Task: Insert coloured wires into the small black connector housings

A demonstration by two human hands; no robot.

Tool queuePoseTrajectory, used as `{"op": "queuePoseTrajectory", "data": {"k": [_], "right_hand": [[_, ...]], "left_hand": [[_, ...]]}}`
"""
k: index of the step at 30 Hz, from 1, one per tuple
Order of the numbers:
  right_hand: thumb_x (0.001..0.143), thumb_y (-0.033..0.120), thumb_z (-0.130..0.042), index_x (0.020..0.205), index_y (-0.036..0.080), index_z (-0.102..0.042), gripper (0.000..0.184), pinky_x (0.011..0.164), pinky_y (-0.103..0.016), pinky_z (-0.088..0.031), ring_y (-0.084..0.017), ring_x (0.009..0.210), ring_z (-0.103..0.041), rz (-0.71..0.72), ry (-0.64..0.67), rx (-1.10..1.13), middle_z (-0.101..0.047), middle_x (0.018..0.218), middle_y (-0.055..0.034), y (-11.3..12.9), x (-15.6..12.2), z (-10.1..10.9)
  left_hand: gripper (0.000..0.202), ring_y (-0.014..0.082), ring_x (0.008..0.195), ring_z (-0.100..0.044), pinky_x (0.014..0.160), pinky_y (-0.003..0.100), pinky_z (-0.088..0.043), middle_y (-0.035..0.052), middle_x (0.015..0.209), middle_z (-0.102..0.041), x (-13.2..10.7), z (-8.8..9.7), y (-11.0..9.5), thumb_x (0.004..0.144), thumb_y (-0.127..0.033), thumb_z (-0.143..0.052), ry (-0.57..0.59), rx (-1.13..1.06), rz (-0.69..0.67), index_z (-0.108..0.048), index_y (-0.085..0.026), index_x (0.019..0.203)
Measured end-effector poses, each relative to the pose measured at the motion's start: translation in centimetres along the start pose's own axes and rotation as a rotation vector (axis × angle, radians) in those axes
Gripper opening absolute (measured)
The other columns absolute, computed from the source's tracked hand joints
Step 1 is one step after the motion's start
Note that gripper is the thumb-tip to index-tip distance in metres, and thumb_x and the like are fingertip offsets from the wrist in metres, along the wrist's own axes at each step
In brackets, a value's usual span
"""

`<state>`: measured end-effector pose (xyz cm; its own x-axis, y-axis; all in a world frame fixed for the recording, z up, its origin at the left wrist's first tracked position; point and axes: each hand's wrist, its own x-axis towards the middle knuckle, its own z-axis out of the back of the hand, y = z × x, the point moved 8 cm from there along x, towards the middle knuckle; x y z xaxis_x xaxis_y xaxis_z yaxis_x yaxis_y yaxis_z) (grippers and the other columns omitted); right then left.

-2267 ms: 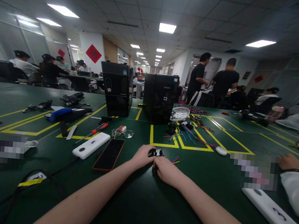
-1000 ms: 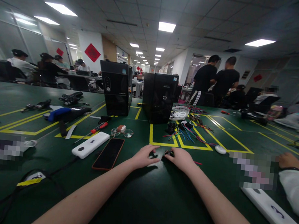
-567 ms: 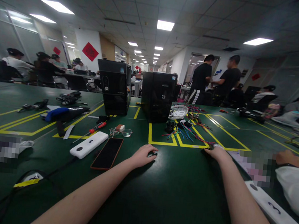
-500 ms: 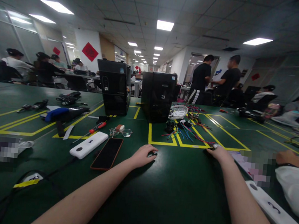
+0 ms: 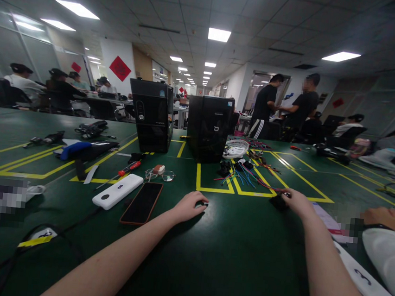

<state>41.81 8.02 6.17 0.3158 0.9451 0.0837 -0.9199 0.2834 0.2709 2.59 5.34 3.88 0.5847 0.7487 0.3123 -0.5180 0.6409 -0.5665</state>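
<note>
My left hand (image 5: 189, 206) rests on the green table, its fingers loosely curved and the thumb apart from them. A dark patch shows in the gap, too small to make out. To its left lies a smartphone (image 5: 142, 203) with an orange-brown edge. My right hand (image 5: 296, 204) has its fingertips closed on a small black connector (image 5: 277, 202) at the table surface. Coloured wires (image 5: 265, 185) run from the connector back to a bundle of cables (image 5: 242, 171). My fingers partly cover the connector.
Two black computer towers (image 5: 152, 116) (image 5: 210, 130) stand ahead, a white basket (image 5: 236, 148) beside the right one. Glasses (image 5: 160, 174), a red screwdriver (image 5: 130, 168) and a white power strip (image 5: 118, 191) lie left. Another person's hand (image 5: 384, 219) is at right, near another strip (image 5: 363, 275).
My right hand has shifted slightly, and more of the black connector now shows under its fingertips. My left hand stays in place.
</note>
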Motion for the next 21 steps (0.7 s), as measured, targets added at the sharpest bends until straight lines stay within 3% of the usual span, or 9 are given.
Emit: {"op": "queuePoseTrajectory", "data": {"k": [6,14,18,21], "right_hand": [[0.08,0.027,-0.045,0.112,0.014,-0.06,0.037,0.054,-0.023,-0.04,-0.014,0.059,-0.059,0.041,0.052,0.041,-0.067,0.082,-0.0071,0.0,0.4,-0.6],[0.079,0.028,-0.047,0.108,0.014,-0.062,0.036,0.052,-0.022,-0.039,-0.015,0.058,-0.058,0.037,0.061,0.044,-0.065,0.07,-0.0051,0.0,0.3,-0.9],[0.079,0.025,-0.046,0.107,0.015,-0.063,0.034,0.056,-0.023,-0.041,-0.015,0.062,-0.06,0.039,0.093,0.015,-0.067,0.077,-0.0058,0.5,0.2,-1.4],[0.081,0.026,-0.043,0.109,0.016,-0.062,0.035,0.063,-0.025,-0.043,-0.018,0.075,-0.061,0.065,0.016,-0.06,-0.067,0.089,-0.0087,1.4,0.1,-1.5]], "left_hand": [[0.019,0.019,0.095,-0.055,0.088,0.032,-0.041,0.0046,0.098,-0.061,0.1,-0.2,0.2,0.081,-0.025,-0.054,-0.019,0.015,-0.016,-0.062,-0.019,0.097],[0.019,0.0192,0.096,-0.055,0.088,0.032,-0.042,0.005,0.099,-0.061,0.0,0.0,0.0,0.082,-0.024,-0.053,-0.005,0.005,-0.007,-0.062,-0.019,0.098],[0.019,0.0192,0.096,-0.055,0.089,0.032,-0.041,0.0052,0.099,-0.061,0.0,0.0,-0.1,0.082,-0.024,-0.053,0.002,0.003,-0.006,-0.063,-0.019,0.098],[0.019,0.0191,0.096,-0.055,0.089,0.033,-0.041,0.0048,0.098,-0.061,0.1,-0.1,0.0,0.082,-0.024,-0.053,0.0,0.008,-0.002,-0.063,-0.02,0.098]]}}
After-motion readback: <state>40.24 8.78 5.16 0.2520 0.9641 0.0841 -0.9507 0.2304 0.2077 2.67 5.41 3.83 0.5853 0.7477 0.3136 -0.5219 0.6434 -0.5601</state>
